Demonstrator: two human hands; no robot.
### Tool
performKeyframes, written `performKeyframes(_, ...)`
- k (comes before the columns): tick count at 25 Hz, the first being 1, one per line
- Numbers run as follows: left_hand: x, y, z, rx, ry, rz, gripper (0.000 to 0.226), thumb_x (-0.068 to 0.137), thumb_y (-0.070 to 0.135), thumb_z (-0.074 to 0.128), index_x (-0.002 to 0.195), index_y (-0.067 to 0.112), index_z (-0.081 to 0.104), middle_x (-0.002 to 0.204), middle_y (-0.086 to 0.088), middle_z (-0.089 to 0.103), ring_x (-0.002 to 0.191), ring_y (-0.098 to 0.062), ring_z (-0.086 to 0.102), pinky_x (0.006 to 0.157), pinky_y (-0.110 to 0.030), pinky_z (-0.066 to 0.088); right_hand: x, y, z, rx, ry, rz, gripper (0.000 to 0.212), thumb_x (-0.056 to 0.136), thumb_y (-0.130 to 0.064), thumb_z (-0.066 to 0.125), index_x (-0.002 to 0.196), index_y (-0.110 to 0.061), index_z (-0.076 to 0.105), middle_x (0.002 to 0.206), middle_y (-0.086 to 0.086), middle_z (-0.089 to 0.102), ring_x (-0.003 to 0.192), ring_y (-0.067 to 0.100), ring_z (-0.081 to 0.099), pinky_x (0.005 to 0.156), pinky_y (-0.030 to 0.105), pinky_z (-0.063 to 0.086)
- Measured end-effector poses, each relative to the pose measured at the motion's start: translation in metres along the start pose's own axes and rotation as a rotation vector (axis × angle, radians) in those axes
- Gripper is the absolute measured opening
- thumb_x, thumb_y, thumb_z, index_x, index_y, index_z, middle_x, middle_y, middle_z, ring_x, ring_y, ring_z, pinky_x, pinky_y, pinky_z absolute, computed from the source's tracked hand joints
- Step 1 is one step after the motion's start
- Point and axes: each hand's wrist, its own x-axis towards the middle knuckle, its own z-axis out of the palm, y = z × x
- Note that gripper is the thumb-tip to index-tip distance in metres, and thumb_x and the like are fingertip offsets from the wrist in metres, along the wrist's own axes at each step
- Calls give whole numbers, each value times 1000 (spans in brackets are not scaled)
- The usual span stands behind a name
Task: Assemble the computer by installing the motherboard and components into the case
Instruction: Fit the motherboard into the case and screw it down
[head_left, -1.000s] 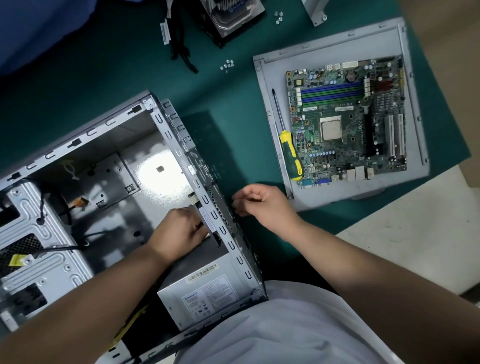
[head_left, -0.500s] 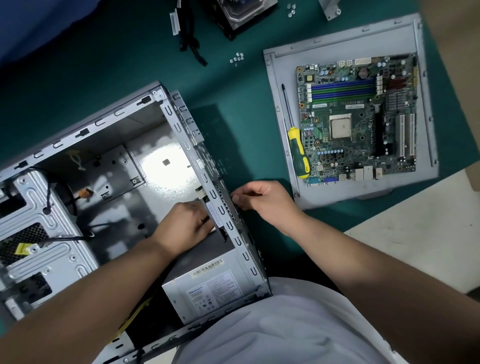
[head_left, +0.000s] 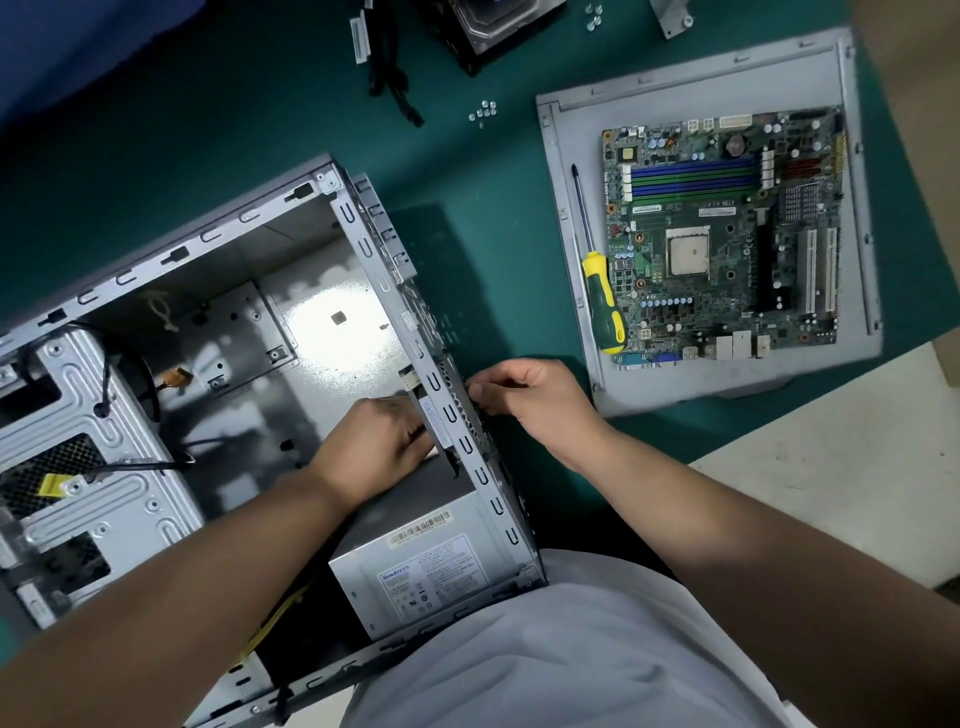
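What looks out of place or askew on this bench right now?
Little stands out. The motherboard lies outside the case on a grey side panel, with the screwdriver beside it. Loose screws sit scattered on the green mat.

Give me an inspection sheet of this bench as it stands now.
Surface: green mat.
Job's things: open case, power supply inside; motherboard on the grey side panel, outside the case.
Clutter: screwdriver on the panel; loose screws.
Grippers: left hand inside the case at its rear wall; right hand pinching at that wall from outside.
Cables: black bundle; black lead in the case.
Surroundings: pale floor.
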Motion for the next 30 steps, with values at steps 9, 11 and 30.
performKeyframes(9,2,7,-3,6,-12,-59,27,79,20,45,60,9,62,52,-8,60,63,-19,51,54,-26,35,-2,-4,1,21,-5,27,7,84,-21,84,88,-27,83,92,4,79,80,12,69,78,25,57)
performKeyframes(11,1,6,-3,-5,-41,-111,31,79,21,44,62,9,66,55,-10,63,48,-20,56,53,-26,35,-3,-4,2,25,-4,28,7,86,-19,83,87,-26,83,91,3,79,80,12,69,77,25,58)
performKeyframes(30,-2,8,-2,-301,-99,-383,26,82,17,64,101,33,70,97,40,63,80,26,59,70,-6,47,-8,-6,-8,200,74,47,33,86,9,66,80,-20,81,84,10,77,73,17,73,69,22,57)
